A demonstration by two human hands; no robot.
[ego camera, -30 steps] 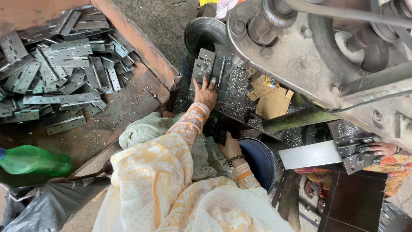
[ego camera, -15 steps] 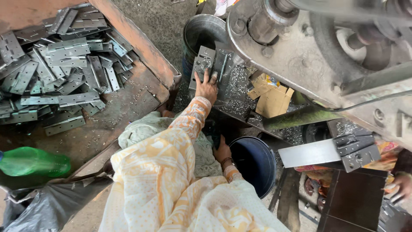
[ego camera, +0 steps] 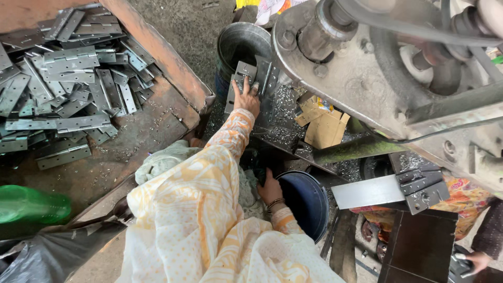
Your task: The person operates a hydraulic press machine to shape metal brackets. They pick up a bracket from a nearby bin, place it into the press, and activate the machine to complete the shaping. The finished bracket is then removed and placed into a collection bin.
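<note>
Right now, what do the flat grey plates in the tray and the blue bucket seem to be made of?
The flat grey hinge plates look like bare stamped steel: dull silver sheen, punched holes, knuckled edges. The round blue bucket by the right hand is probably plastic: an even, matte colour, though it is partly hidden.

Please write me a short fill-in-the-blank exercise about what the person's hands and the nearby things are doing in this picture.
1. The left hand presses on a flat metal ____ by the machine.
2. The right hand rests at the rim of a dark ____ bucket.
3. A heap of metal hinges lies on the rusty tray to the person's ____.
4. The plastic bottle at the left edge is ____.

Missing words: hinge; blue; left; green
</note>
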